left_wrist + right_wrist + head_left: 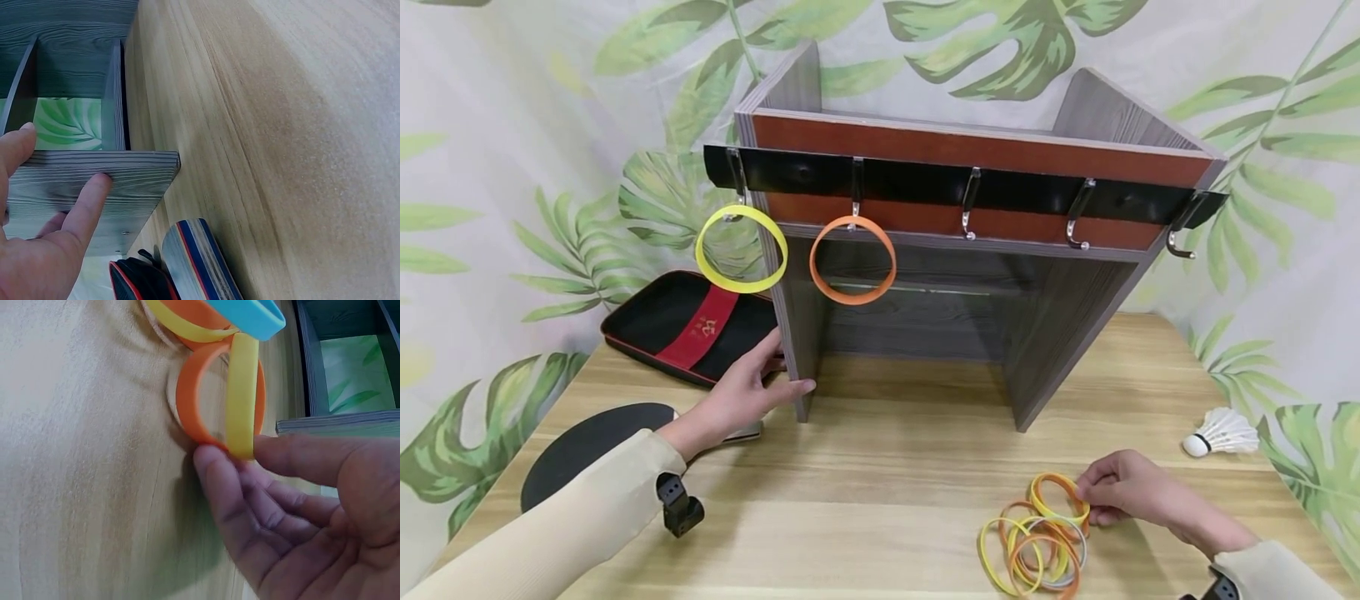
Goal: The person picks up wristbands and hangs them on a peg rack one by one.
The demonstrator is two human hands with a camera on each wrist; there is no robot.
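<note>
My left hand (737, 396) grips the left side panel of a grey wooden shelf unit (797, 333), with the thumb across its front edge. Low on the right, my right hand (1131, 492) pinches a yellow silicone wristband (242, 394) between thumb and fingers. An orange wristband (189, 394) lies against it, right at the fingertips. Both overlap a tangle of yellow, orange and blue wristbands (983, 550) on the table. Across the unit's front runs a black hook rail (910, 179). A yellow wristband (701, 250) hangs from its leftmost hook, an orange wristband (853, 299) from the second.
Behind the left forearm lies a black table tennis paddle (595, 446), partly hidden by the sleeve. A black case (647, 312) with a red band stands beyond it. A white shuttlecock (1225, 432) lies near the right edge of the wooden table (850, 517).
</note>
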